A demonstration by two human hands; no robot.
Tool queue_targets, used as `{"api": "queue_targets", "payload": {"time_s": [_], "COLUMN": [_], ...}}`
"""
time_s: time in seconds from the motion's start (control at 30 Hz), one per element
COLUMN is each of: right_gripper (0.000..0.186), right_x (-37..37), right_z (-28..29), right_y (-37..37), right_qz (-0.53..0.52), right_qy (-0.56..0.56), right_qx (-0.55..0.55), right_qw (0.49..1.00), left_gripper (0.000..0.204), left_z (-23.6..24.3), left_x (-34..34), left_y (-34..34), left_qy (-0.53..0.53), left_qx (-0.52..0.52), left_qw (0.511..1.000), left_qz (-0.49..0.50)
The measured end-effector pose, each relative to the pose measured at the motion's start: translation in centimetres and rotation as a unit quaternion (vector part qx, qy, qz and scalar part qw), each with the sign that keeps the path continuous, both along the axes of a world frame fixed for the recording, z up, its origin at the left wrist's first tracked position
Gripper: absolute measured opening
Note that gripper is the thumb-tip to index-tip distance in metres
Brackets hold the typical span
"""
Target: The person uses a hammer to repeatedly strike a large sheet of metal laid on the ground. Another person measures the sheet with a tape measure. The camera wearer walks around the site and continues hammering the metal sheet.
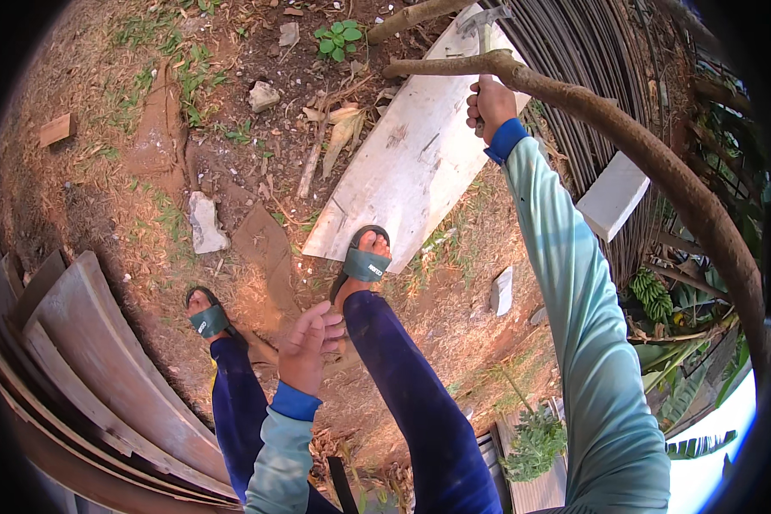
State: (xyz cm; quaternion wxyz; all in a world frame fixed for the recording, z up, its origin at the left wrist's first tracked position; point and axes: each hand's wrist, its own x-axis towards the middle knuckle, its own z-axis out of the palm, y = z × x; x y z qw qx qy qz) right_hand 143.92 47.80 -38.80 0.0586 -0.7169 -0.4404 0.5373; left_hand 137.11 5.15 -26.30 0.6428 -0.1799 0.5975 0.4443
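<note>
My right hand (493,108) is closed round the handle of a claw hammer (485,27), held out at full reach over the far end of a pale wooden board (415,163). Part of the hammer handle is hidden behind a thick bare branch (574,92) that crosses the view. The board lies flat on the ground, with dark marks on its face, and my right sandalled foot (369,253) rests on its near end. Low in the middle, my left hand (304,349) hangs in the air beside my right leg, fingers loosely bent and apart, holding nothing.
Stacked boards (116,343) stand along the left. Long thin rods (587,73) lie in a pile at the far right, with a white block (613,195) beside them. Stones (206,223), dry leaves and a small wood piece (57,129) lie on the dirt.
</note>
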Motion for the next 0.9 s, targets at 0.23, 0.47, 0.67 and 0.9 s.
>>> {"api": "queue_targets", "payload": {"time_s": [0.23, 0.47, 0.67, 0.9], "right_gripper": [0.041, 0.019, 0.03, 0.035], "right_x": [0.4, 2.1, 0.0, -1.9], "right_z": [0.7, 2.9, 3.9, 6.0], "right_y": [-0.9, 11.0, 4.8, 12.3], "right_qz": [0.072, 0.484, 0.573, 0.518], "right_qy": [-0.063, -0.174, -0.362, -0.294], "right_qx": [-0.069, -0.04, 0.235, 0.081], "right_qw": [0.993, 0.857, 0.697, 0.799], "left_gripper": [0.044, 0.04, 0.039, 0.037], "left_z": [-0.3, -0.8, -1.0, -1.1], "left_x": [-0.4, -2.5, -3.2, -3.3], "left_y": [0.1, 0.2, 1.0, 0.3], "left_qy": [-0.002, 0.016, 0.017, 0.03], "left_qx": [0.002, -0.002, 0.002, 0.016], "left_qw": [1.0, 0.999, 0.999, 0.999], "left_qz": [0.024, 0.035, 0.031, -0.002]}}
